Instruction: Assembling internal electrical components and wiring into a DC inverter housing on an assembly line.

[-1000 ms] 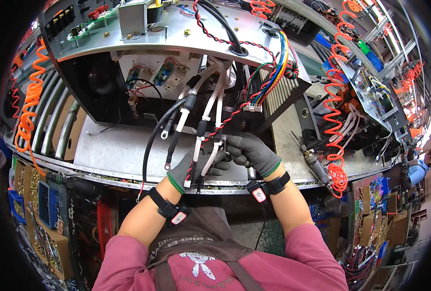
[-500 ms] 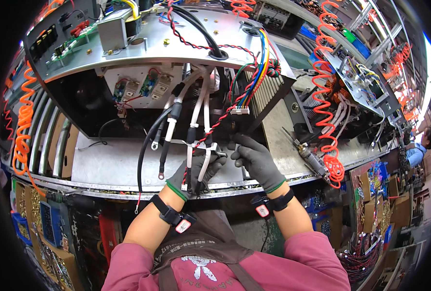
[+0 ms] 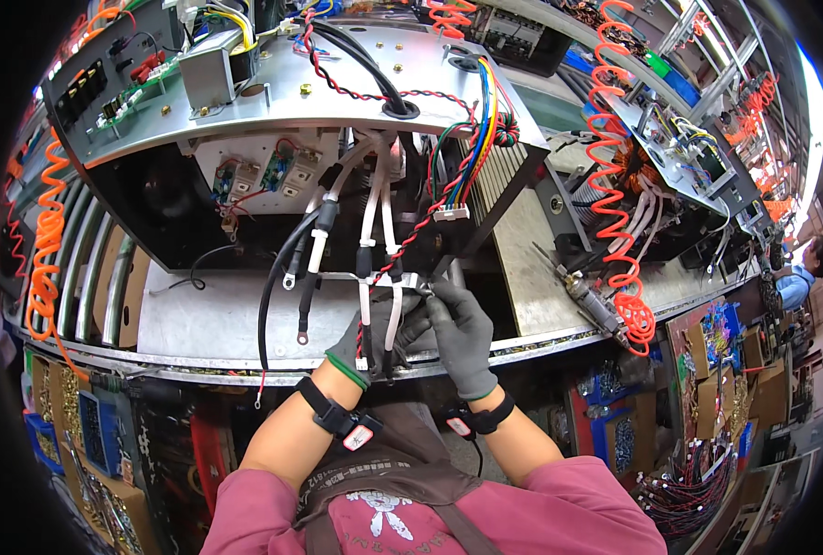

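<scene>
Several white and black cables with ring lugs (image 3: 390, 222) hang out of the open front of a metal equipment case (image 3: 272, 129). Behind two of the white cables, my gloved left hand (image 3: 374, 326) is closed on a flat silver metal bar (image 3: 342, 278) that crosses them. Some of its fingers are hidden by the cables. My gloved right hand (image 3: 464, 340) is at the bar's right end, thumb and fingertips pinched together over the bolt end there. Whatever small part sits in that pinch is hidden. A red-and-black twisted wire (image 3: 413, 239) runs down past the bar.
A white connector with coloured wires (image 3: 452, 214) hangs right of the cables. On the bench at right lies a pneumatic screwdriver (image 3: 589, 301) on a coiled orange hose (image 3: 612, 185). Rollers (image 3: 85, 277) lie left; parts bins (image 3: 97, 430) stand below. Another person (image 3: 797, 280) is far right.
My right hand has moved left and in to the bar's right end, its fingertips now by the bolt that stuck out there. My left hand keeps its hold; the whole view has shifted slightly.
</scene>
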### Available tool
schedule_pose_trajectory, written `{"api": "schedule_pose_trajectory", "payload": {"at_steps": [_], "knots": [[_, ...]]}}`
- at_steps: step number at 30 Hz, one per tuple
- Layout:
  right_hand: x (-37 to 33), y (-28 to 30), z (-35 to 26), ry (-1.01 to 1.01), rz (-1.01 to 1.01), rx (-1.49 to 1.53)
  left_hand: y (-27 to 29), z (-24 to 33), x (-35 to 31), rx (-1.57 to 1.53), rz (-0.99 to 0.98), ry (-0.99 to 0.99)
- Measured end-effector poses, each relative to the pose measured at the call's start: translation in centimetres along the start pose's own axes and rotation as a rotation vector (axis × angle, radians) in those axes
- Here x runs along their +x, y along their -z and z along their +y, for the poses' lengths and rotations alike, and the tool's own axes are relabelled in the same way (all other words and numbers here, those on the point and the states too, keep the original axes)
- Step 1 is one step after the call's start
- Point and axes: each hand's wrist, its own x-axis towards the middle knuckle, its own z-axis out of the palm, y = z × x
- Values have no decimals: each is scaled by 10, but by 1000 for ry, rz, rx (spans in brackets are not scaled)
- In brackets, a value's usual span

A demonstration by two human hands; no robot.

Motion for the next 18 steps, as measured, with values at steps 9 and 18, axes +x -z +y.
{"api": "schedule_pose_trajectory", "payload": {"at_steps": [9,18], "knots": [[22,20,-3,-74,-190,21,-12,8,5,-235,138,201],[43,25,-25,383,-316,-574,-13,9,11,-357,87,178]]}}
